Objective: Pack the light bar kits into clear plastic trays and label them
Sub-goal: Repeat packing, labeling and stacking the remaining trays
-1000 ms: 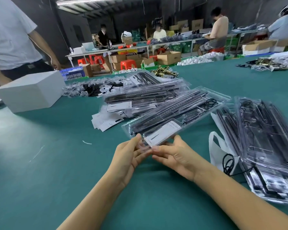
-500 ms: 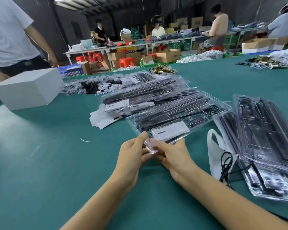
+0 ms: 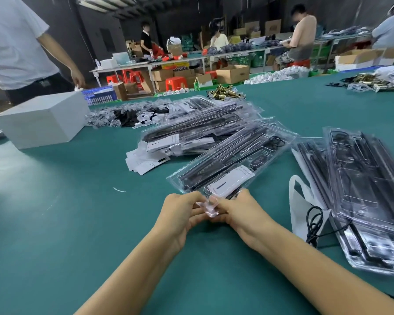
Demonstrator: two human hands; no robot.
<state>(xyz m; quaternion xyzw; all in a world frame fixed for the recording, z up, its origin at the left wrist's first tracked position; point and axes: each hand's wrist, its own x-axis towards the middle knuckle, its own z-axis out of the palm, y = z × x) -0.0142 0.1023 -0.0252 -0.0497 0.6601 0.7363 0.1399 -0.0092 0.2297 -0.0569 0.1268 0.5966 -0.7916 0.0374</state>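
Two hands, left and right, pinch the near tab of a clear plastic tray holding black light bars; beyond lies a green table.

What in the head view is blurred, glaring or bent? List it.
Head view: motion blur smears the right-hand stack of clear trays; a pale light patch washes the green table at left; wide-angle bending tilts the far benches; both hands, left, right, stay fairly sharp.

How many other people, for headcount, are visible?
5: white-shirted person left, black-shirted person, seated person and shirtless person at far tables, person at right edge; more possibly hidden.
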